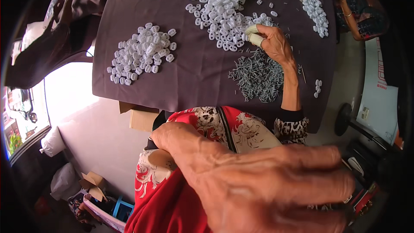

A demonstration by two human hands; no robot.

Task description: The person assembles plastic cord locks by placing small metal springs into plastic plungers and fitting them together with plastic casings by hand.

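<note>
My left hand is raised close to the camera, its fingers stretched toward the right and slightly blurred; nothing shows in it, though the palm is hidden. Over the brown-covered table, my right hand wears pale finger covers on thumb and forefinger. These pinch a small white plastic piece at the edge of a big heap of white oval two-holed plastic pieces. Just below that hand lies a pile of small grey screws or nails.
A separate pile of white pieces sits at the table's left. A few white pieces lie near the right edge. At the far right, another person's arm reaches beside a smaller pile. Cardboard stands below the table's front edge.
</note>
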